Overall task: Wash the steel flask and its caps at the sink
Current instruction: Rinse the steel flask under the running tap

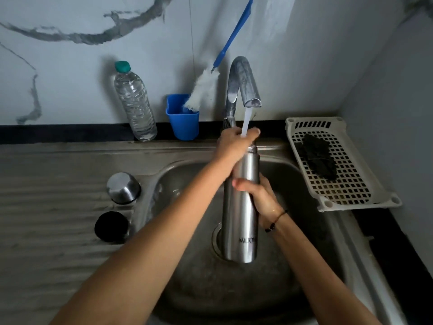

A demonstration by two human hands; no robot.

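A tall steel flask [240, 216] stands upright over the sink basin [234, 289], under a running stream of water from the tap [243, 83]. My right hand [260, 195] grips the flask around its middle. My left hand [235, 143] wraps over the flask's mouth, and the water falls onto it. The mouth itself is hidden by the fingers. A steel cap [123, 187] sits upside down on the drainboard to the left, and a black cap [112, 226] lies just in front of it.
A clear plastic bottle [134, 102] with a green lid and a blue cup [183, 118] holding a white bottle brush [203, 87] stand against the back wall. A white perforated tray [337, 165] with a dark scrubber [319, 156] rests at the right.
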